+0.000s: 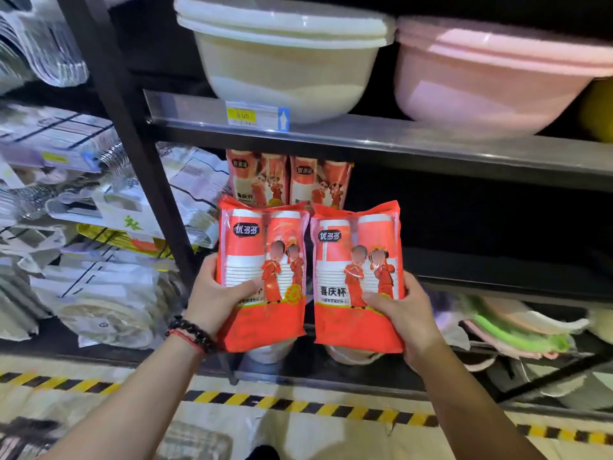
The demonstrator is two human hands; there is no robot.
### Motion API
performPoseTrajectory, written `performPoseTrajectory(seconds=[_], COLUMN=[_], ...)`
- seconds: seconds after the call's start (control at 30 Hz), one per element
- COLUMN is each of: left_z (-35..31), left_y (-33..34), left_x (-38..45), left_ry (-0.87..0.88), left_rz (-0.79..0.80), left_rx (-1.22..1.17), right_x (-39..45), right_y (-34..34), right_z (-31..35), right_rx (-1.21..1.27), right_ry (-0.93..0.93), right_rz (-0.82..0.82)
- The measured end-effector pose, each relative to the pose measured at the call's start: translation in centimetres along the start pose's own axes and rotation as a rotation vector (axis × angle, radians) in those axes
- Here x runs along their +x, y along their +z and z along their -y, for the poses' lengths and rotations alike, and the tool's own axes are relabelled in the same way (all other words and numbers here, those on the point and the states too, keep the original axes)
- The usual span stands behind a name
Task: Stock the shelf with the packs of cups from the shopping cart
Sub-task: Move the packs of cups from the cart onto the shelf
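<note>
two red plastic packs of white paper cups were gripped upright, the left pack (262, 277) by the left hand (215, 293), the right pack (358, 280) by the right hand (408, 313). slots at 12 o'clock, before the shelved packs (288, 180), would best be filled level.

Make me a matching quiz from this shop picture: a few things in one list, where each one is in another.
Things:
1. white basin
2. pink basin
3. left cup pack
4. right cup pack

Places:
A. held in the right hand
B. upper shelf, far right
C. above the yellow price tag
D. held in the left hand

Pairs: 1-C, 2-B, 3-D, 4-A
</note>
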State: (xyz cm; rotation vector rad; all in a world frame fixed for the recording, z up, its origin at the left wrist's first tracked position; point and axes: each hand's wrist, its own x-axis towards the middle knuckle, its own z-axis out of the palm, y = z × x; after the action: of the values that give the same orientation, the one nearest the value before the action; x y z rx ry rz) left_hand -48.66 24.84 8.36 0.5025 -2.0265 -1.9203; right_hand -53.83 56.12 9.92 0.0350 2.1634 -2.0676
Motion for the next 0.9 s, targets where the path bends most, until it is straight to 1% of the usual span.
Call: performPoseTrajectory(seconds=[0.23, 0.33, 0.43, 0.57, 0.77, 0.9], left_z=[0.2, -0.3, -0.8, -0.4, -0.3, 0.0], left_y=[-1.3, -1.8, -2.0, -2.3, -2.0, -1.6], left_x=[10.5, 13.3, 15.3, 17.4, 19.8, 21.0], left_ry=[0.013, 0.052, 0.082, 0.089, -0.007, -0.096], left_rz=[0.063, 0.097, 0.127, 0.095, 0.026, 0.014], left_rx=[-0.004, 0.021, 0.047, 0.077, 0.160, 0.231], right_x=[8.1, 10.3, 12.1, 14.6, 18.4, 20.0], right_y=[4.3, 5.4, 6.2, 7.0, 8.2, 8.9], right_z=[0.9, 1.2, 1.4, 1.4, -1.1, -2.5], right_rx=[-0.045, -0.003, 0.031, 0.071, 0.084, 0.130], right_ry=[-0.057, -0.047, -0.075, -0.105, -0.041, -0.016], right_rz=[-0.124, -0.127, -0.132, -0.091, -0.100, -0.044])
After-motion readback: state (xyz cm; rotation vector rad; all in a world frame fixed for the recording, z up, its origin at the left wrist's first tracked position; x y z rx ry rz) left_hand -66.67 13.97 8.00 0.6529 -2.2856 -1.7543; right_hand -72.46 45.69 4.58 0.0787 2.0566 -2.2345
